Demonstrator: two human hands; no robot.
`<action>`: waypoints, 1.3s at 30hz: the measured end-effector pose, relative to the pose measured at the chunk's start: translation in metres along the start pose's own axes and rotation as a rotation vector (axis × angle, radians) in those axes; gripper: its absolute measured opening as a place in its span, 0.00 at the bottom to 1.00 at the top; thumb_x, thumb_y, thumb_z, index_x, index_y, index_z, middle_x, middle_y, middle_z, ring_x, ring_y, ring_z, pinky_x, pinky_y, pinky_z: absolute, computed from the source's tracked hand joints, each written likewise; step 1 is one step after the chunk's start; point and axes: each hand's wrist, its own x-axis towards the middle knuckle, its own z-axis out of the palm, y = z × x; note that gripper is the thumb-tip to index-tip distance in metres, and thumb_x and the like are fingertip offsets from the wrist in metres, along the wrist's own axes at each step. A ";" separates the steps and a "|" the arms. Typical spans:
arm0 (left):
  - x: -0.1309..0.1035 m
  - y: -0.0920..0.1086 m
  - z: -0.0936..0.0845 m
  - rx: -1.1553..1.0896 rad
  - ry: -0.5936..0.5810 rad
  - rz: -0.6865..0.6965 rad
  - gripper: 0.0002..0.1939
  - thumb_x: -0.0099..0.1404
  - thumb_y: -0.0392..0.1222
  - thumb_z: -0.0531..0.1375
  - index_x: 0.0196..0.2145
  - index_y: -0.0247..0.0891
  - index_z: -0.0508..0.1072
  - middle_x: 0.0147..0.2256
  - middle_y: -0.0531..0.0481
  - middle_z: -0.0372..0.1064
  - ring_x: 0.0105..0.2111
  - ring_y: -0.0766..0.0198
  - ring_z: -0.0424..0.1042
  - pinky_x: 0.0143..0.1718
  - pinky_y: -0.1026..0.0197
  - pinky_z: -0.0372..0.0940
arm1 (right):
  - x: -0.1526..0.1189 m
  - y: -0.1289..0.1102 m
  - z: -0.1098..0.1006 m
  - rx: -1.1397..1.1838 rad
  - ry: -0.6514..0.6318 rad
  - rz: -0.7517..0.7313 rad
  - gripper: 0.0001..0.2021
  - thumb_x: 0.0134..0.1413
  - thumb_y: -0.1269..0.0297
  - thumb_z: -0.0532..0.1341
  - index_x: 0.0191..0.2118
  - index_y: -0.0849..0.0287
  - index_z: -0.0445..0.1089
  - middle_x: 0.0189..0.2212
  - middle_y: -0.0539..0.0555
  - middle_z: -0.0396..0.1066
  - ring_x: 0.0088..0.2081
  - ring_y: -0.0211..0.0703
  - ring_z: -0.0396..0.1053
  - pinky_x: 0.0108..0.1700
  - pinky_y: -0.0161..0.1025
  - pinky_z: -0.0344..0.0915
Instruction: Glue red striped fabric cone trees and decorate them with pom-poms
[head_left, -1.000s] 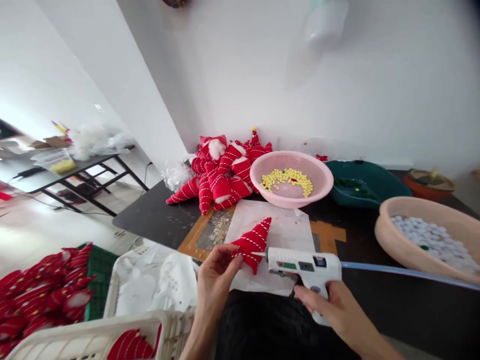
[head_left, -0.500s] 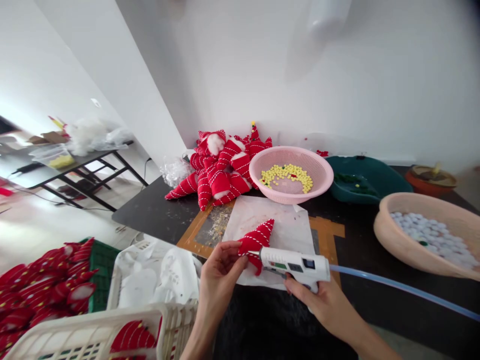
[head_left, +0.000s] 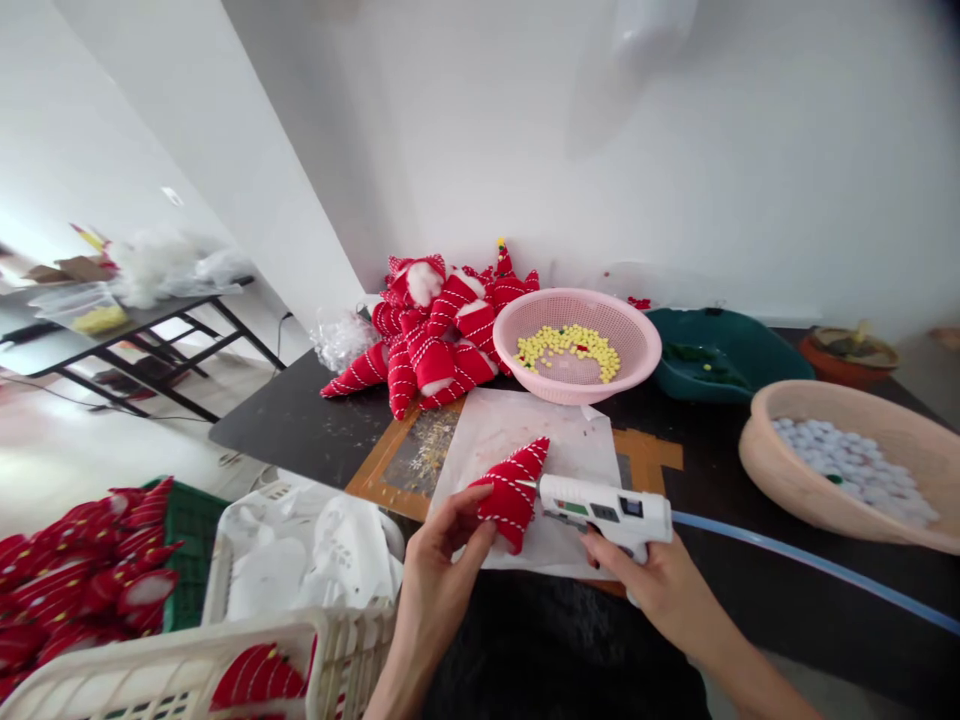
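A red cone-shaped cloth piece with white stripes (head_left: pixel 514 492) lies over the white paper (head_left: pixel 577 437), its tip pointing up and right. My left hand (head_left: pixel 448 555) pinches its lower left edge between thumb and fingers. In my right hand (head_left: pixel 645 580) is a white glue gun (head_left: pixel 607 510), with a clear bluish tube (head_left: pixel 810 568) running from its back to the right. The gun's nozzle points left and meets the cloth near its middle; whether it presses on the fabric is too small to tell.
Behind the paper stand a pink basket of yellow balls (head_left: pixel 501 345) and a pile of red striped cones (head_left: pixel 427 350). A green basin (head_left: pixel 772 360) and a peach basin of white balls (head_left: pixel 765 470) sit right. Crates (head_left: pixel 330 640) stand lower left.
The glue gun has moved slightly up and right, its nozzle now higher on the cloth. More of the cloth's lower part shows. The whole view has shifted a little.
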 end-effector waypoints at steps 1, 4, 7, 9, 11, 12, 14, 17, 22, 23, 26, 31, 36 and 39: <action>0.000 -0.001 0.000 0.022 -0.002 0.005 0.18 0.64 0.47 0.66 0.50 0.40 0.78 0.43 0.46 0.80 0.38 0.59 0.78 0.40 0.62 0.72 | 0.000 0.001 -0.001 -0.002 -0.009 -0.001 0.14 0.57 0.52 0.65 0.41 0.56 0.80 0.32 0.55 0.80 0.37 0.51 0.77 0.43 0.44 0.76; 0.000 -0.003 0.001 0.082 -0.002 0.024 0.17 0.64 0.46 0.66 0.49 0.41 0.78 0.41 0.47 0.80 0.37 0.61 0.77 0.39 0.64 0.71 | 0.000 0.004 -0.001 0.038 -0.044 0.008 0.16 0.58 0.52 0.64 0.46 0.56 0.79 0.40 0.56 0.81 0.40 0.53 0.78 0.42 0.44 0.77; -0.001 -0.001 0.000 0.099 0.005 0.037 0.17 0.63 0.46 0.67 0.49 0.40 0.78 0.40 0.47 0.80 0.36 0.61 0.77 0.37 0.64 0.71 | 0.002 0.004 0.000 0.023 -0.070 -0.043 0.16 0.59 0.54 0.64 0.48 0.56 0.78 0.41 0.56 0.81 0.41 0.53 0.79 0.45 0.45 0.77; -0.001 0.001 0.000 0.108 0.008 0.045 0.18 0.63 0.46 0.67 0.49 0.40 0.78 0.39 0.47 0.80 0.35 0.60 0.77 0.37 0.64 0.72 | 0.003 0.003 0.000 0.003 -0.093 -0.081 0.15 0.60 0.56 0.63 0.48 0.56 0.79 0.41 0.56 0.82 0.42 0.54 0.79 0.46 0.45 0.77; -0.001 0.002 0.000 0.117 0.006 0.049 0.17 0.63 0.46 0.66 0.49 0.40 0.78 0.38 0.48 0.80 0.35 0.60 0.77 0.37 0.63 0.72 | 0.005 0.003 0.000 -0.003 -0.114 -0.096 0.14 0.61 0.57 0.62 0.48 0.56 0.79 0.43 0.57 0.82 0.44 0.54 0.79 0.47 0.45 0.77; -0.002 0.002 0.000 0.119 0.008 0.050 0.17 0.63 0.46 0.66 0.49 0.40 0.78 0.38 0.48 0.80 0.35 0.60 0.78 0.37 0.63 0.72 | 0.005 0.003 0.000 -0.010 -0.116 -0.099 0.15 0.61 0.57 0.62 0.48 0.56 0.79 0.43 0.57 0.82 0.44 0.55 0.79 0.47 0.45 0.77; -0.001 0.001 0.000 0.120 0.014 0.055 0.17 0.63 0.46 0.67 0.49 0.40 0.79 0.38 0.48 0.80 0.35 0.60 0.78 0.37 0.63 0.72 | 0.005 0.004 0.001 -0.028 -0.109 -0.106 0.15 0.61 0.57 0.62 0.48 0.56 0.79 0.44 0.57 0.82 0.45 0.55 0.79 0.47 0.45 0.77; 0.000 0.001 0.000 0.136 0.011 0.070 0.17 0.63 0.46 0.67 0.49 0.40 0.78 0.37 0.48 0.80 0.35 0.61 0.78 0.37 0.64 0.72 | 0.005 0.007 0.001 -0.054 -0.092 -0.116 0.15 0.62 0.57 0.62 0.49 0.56 0.79 0.46 0.58 0.81 0.48 0.57 0.78 0.49 0.47 0.76; 0.000 0.006 -0.003 0.325 -0.004 0.180 0.14 0.66 0.45 0.64 0.49 0.42 0.78 0.33 0.52 0.73 0.31 0.64 0.72 0.35 0.63 0.69 | 0.006 0.013 0.002 -0.084 -0.081 -0.126 0.16 0.63 0.56 0.62 0.53 0.55 0.77 0.49 0.58 0.80 0.52 0.58 0.76 0.57 0.53 0.72; 0.001 0.009 -0.005 0.396 -0.001 0.228 0.14 0.67 0.45 0.63 0.49 0.43 0.78 0.32 0.52 0.70 0.30 0.64 0.70 0.34 0.62 0.68 | 0.006 0.014 0.002 -0.087 -0.083 -0.124 0.16 0.63 0.56 0.62 0.52 0.55 0.77 0.48 0.58 0.80 0.52 0.58 0.76 0.57 0.53 0.72; 0.002 0.016 -0.010 0.577 0.016 0.364 0.14 0.67 0.43 0.62 0.50 0.47 0.78 0.39 0.49 0.68 0.38 0.60 0.71 0.43 0.58 0.68 | 0.006 0.016 0.002 -0.080 -0.098 -0.120 0.16 0.63 0.55 0.62 0.53 0.54 0.76 0.48 0.57 0.80 0.51 0.57 0.76 0.57 0.54 0.71; 0.009 0.029 -0.022 0.613 -0.147 0.440 0.20 0.67 0.38 0.58 0.56 0.49 0.69 0.65 0.46 0.58 0.65 0.48 0.58 0.64 0.44 0.56 | 0.005 0.017 0.002 -0.046 -0.103 -0.086 0.17 0.63 0.56 0.62 0.56 0.52 0.74 0.53 0.56 0.78 0.55 0.58 0.74 0.60 0.56 0.68; 0.021 0.035 -0.026 0.640 -0.367 0.437 0.29 0.64 0.32 0.54 0.62 0.48 0.61 0.67 0.45 0.58 0.67 0.48 0.58 0.65 0.42 0.54 | 0.005 0.015 0.001 -0.055 -0.114 -0.094 0.16 0.64 0.57 0.62 0.55 0.52 0.75 0.52 0.56 0.78 0.55 0.58 0.74 0.59 0.55 0.69; 0.029 0.033 -0.024 0.662 -0.439 0.478 0.32 0.61 0.29 0.54 0.61 0.47 0.61 0.65 0.45 0.61 0.65 0.50 0.61 0.64 0.45 0.57 | 0.004 0.012 0.000 -0.045 -0.115 -0.095 0.16 0.64 0.57 0.62 0.55 0.53 0.75 0.52 0.56 0.78 0.55 0.58 0.74 0.59 0.53 0.69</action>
